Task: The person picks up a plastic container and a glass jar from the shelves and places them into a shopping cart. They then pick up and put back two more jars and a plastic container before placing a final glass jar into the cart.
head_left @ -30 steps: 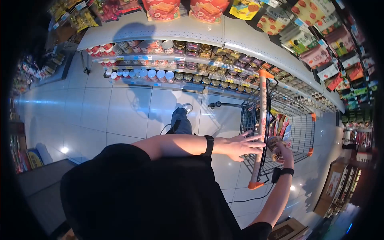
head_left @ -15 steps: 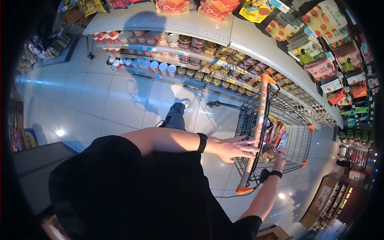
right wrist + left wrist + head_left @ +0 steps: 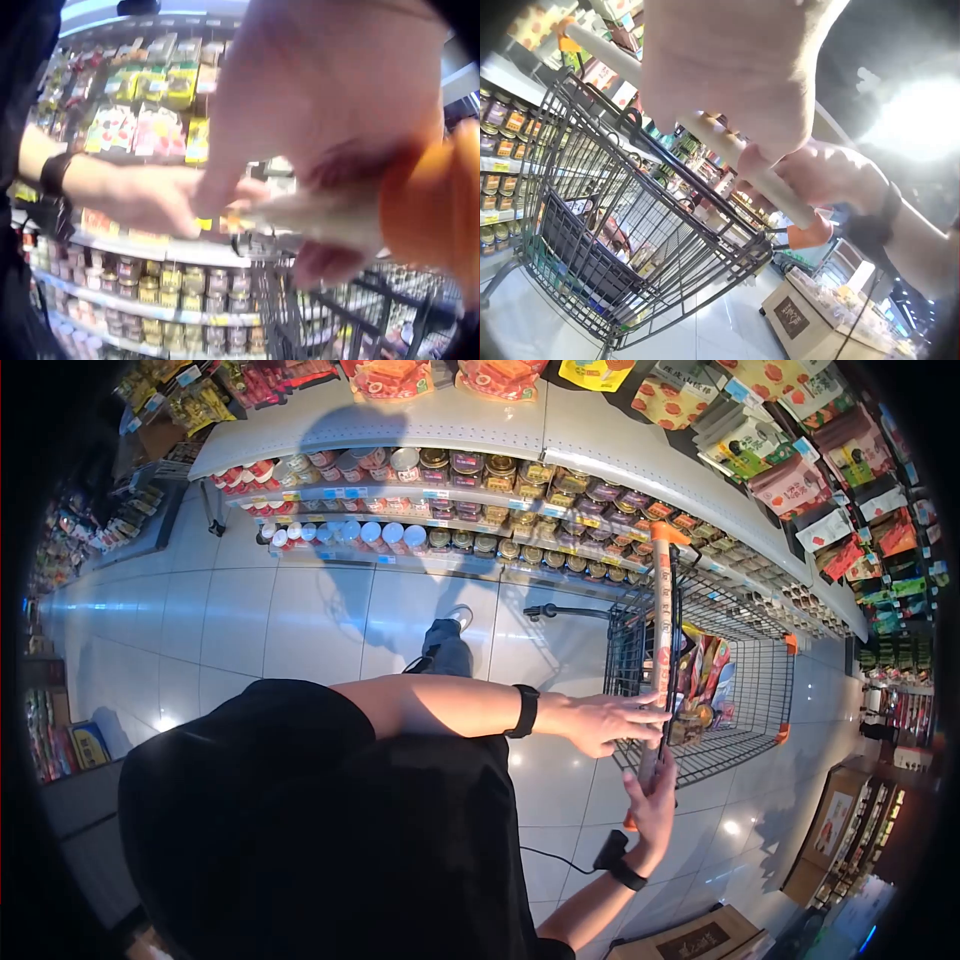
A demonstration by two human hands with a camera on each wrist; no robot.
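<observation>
The shopping cart's pale handle bar (image 3: 662, 625), with orange end caps, crosses in front of me in the head view. My left hand (image 3: 598, 722) rests on it with fingers stretched across the bar. Nearer its lower end, my right hand (image 3: 655, 810) grips the bar; in the right wrist view its fingertips (image 3: 330, 262) show below the bar, beside the orange end cap (image 3: 427, 199). Inside the wire cart (image 3: 760, 690), a clear container with brown contents (image 3: 687, 730) lies near the handle, partly hidden by the bar, beside colourful packages (image 3: 708, 665).
Shelves of jars (image 3: 500, 475) run along the far side, below a pale ledge (image 3: 470, 435) with pouches. Hanging snack packs (image 3: 785, 490) fill the right. A wooden display stand (image 3: 795, 307) stands beyond the cart's handle end. A cable (image 3: 550, 855) hangs from my right wrist.
My right hand has let go of the clear container inside the cart and come back to the handle, which it now grips. The left hand stays on the bar.
</observation>
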